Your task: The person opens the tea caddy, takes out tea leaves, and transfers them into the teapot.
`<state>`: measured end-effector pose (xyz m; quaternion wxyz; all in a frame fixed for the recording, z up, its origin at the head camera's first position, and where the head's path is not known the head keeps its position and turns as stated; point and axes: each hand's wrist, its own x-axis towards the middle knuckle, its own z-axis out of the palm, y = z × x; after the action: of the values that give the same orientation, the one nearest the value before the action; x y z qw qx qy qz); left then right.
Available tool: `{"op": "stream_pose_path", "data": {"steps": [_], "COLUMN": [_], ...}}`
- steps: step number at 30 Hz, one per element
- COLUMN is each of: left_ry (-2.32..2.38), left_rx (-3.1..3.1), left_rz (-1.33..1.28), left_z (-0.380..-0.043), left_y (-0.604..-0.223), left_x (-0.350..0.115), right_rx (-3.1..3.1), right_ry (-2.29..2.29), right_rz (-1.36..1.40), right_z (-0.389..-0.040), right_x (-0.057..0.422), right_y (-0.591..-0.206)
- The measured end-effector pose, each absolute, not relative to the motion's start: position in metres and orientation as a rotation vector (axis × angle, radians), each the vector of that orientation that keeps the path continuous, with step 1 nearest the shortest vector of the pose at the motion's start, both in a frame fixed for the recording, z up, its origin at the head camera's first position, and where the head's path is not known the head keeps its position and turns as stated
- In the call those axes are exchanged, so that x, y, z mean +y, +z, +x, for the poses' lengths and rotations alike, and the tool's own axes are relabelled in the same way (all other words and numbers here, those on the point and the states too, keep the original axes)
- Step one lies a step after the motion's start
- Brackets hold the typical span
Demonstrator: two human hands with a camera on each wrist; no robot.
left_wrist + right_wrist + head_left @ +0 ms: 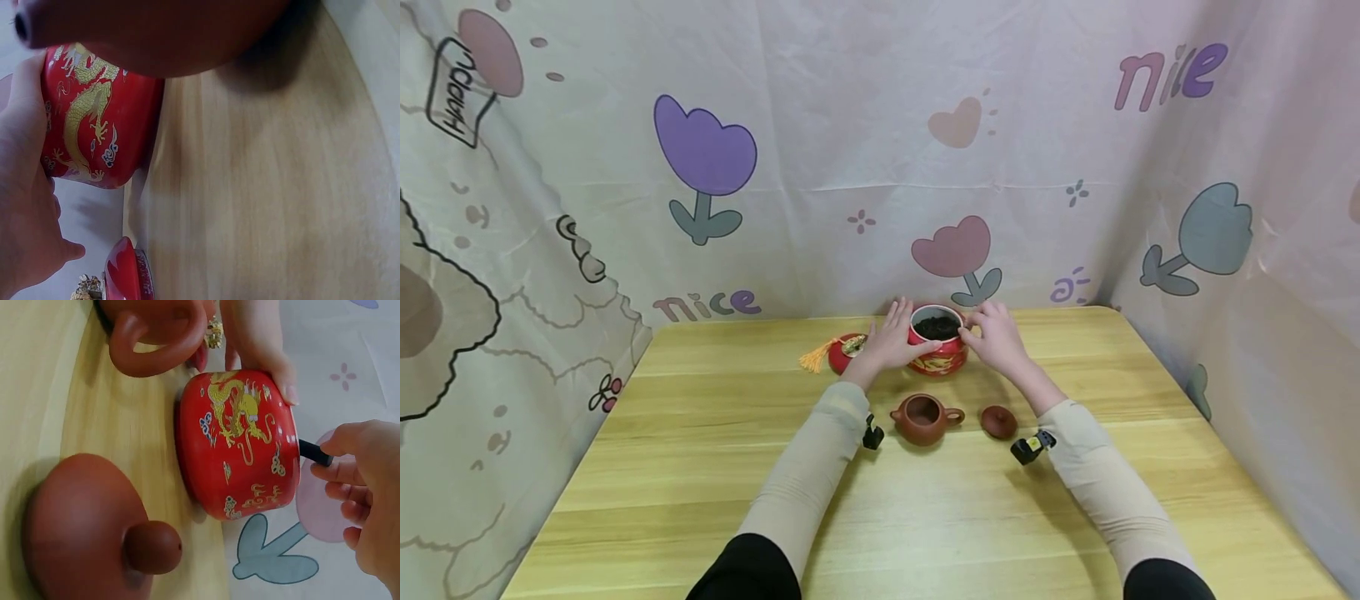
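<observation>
A round red jar (940,363) with a golden dragon stands at the back of the table, its mouth uncovered and dark tea leaves (937,327) inside. My left hand (891,342) holds the jar from the left, thumb across its front near the rim. At the right of the mouth, my right hand (998,340) pinches a short black handle (315,452) between thumb and forefinger. The handle's other end is hidden inside the jar. Nearer to me sits a brown clay teapot (921,427), uncovered, its spout to the left.
The teapot's lid (998,422) lies right of the teapot, knob up. Left of the jar, partly behind my left hand, is the red jar lid (841,357) with a yellow tassel (817,359). A patterned curtain (820,167) hangs along the wooden table's (715,433) back edge.
</observation>
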<state>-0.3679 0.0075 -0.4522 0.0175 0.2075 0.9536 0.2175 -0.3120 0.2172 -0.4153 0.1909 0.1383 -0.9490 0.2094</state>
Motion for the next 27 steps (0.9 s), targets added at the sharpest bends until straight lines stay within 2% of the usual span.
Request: {"op": "stream_pose_path", "data": {"steps": [8,27], "left_ry": [0.685,0.708], "left_rx": [2.958,2.930], "left_rz": [0.646,0.635], "left_z": [-0.365,-0.365], "left_y": [-0.451,-0.450], "left_x": [0.008,0.007], "right_rx": [-2.602,-2.471], "right_ry": [0.825,0.977], "right_rz": [0.330,0.207], "right_z": [-0.309,-0.295], "right_x": [0.228,0.254], "right_y": [-0.421,-0.426]}}
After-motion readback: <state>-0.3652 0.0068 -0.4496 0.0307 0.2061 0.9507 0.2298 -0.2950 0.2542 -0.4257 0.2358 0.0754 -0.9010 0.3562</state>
